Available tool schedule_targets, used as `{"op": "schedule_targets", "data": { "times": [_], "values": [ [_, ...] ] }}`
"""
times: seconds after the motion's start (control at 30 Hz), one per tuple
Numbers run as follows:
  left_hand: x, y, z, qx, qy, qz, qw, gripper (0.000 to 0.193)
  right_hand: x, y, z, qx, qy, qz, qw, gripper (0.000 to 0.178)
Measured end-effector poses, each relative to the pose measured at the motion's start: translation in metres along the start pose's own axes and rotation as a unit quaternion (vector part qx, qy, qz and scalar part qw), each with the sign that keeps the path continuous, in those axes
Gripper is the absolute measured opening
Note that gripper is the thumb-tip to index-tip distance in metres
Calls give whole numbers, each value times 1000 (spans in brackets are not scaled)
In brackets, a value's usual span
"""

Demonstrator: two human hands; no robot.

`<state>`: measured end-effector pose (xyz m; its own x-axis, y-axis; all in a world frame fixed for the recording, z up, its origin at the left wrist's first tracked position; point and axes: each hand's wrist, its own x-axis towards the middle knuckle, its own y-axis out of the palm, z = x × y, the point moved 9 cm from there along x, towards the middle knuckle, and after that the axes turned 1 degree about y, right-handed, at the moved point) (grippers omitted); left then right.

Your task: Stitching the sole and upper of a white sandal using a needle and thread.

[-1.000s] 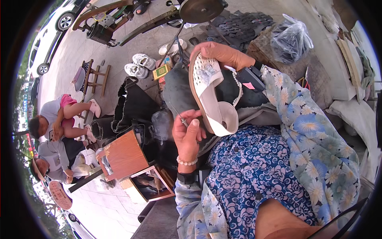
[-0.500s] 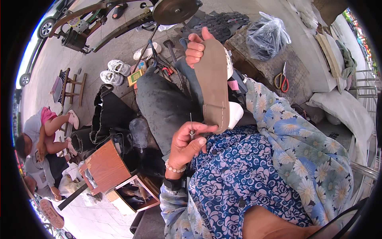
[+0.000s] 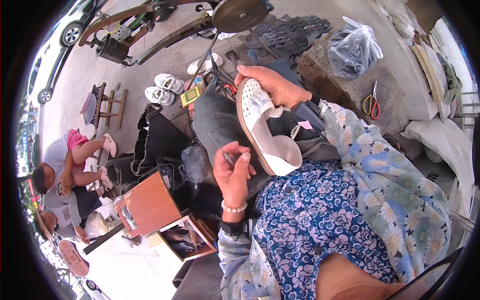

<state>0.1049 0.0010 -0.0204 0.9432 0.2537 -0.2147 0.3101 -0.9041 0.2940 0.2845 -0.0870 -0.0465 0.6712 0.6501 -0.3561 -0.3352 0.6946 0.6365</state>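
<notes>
My right hand (image 3: 284, 89) grips a white sandal (image 3: 265, 135) by its toe end, thumb and fingers wrapped round the front. The sandal has a perforated toe, an open side and a tan sole edge; its upper faces me. My left hand (image 3: 232, 167), with a beaded bracelet at the wrist, is curled round an awl (image 3: 224, 152). The awl's thin metal spike points up and away to the left, and most of its handle is hidden in the palm. The left fingers are close beside the sole, apart from it. A dark cloth (image 3: 212, 117) covers my lap beneath.
A cast-metal machine with a wheel (image 3: 241, 16) stands at the far side. White sneakers (image 3: 165, 89) lie on the paving. To the right, scissors (image 3: 372, 102) and a bagged bundle (image 3: 354, 49) rest on a wooden block. A wooden drawer box (image 3: 147, 204) and two seated people are at left.
My right hand has turned the sandal over, from its tan sole facing me to its white upper. My left hand has moved off the heel, the awl now tilting leftward.
</notes>
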Motion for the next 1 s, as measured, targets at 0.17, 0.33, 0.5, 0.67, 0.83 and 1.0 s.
{"op": "schedule_targets", "data": {
  "times": [0.17, 0.33, 0.5, 0.67, 0.83, 1.0],
  "values": [
    [4, -12, -10, 40, 43, -59, 996, 31, 4, 14, -22, -25, 57, 29, 998, 33],
    [9, -20, -13, 125, 45, -54, 990, 30, 4, 49, -30, -68, 41, 101, 992, 36],
    [12, -40, -20, 185, 24, -92, 978, 28, 5, 65, -25, -98, 15, 155, 983, 41],
    [19, -62, -2, 77, -34, -98, 992, 24, -4, 66, -1, -176, -50, 118, 976, 39],
    [21, -60, 2, 60, -22, -105, 992, 24, -25, 44, 46, -319, -157, 69, 932, 27],
    [12, -79, 6, 47, -21, -135, 989, 23, -101, 107, 115, -259, -353, 232, 869, 33]
  ]
}}
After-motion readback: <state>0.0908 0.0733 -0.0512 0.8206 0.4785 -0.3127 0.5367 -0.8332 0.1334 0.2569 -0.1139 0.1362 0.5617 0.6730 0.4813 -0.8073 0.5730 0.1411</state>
